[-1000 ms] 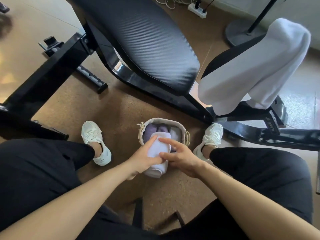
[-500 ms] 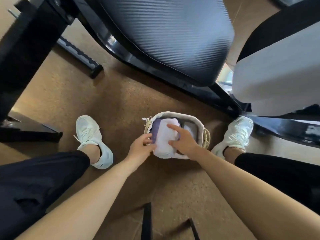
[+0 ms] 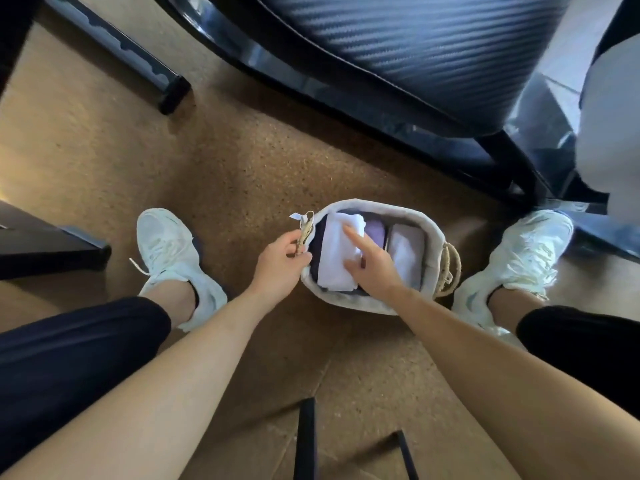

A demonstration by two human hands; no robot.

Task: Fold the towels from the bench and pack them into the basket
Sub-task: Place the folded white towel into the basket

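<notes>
- The left hand is gripping the rope handle on the left side of the basket, with its fingers curled round it. Half a second ago it was lying against the side of the white towel.
- The right hand is resting on the folded white towel, holding nothing. Its index finger is stretched out flat over the cloth.
- This towel is now lying down inside the basket, left of the middle. Before, its near end was standing out over the rim.
- A purple towel and a pale towel are lying packed to the right of it.
- The basket is standing on the floor between the two white shoes.
- Another white towel, blurred, is hanging at the right edge, beside the padded worktop.
</notes>
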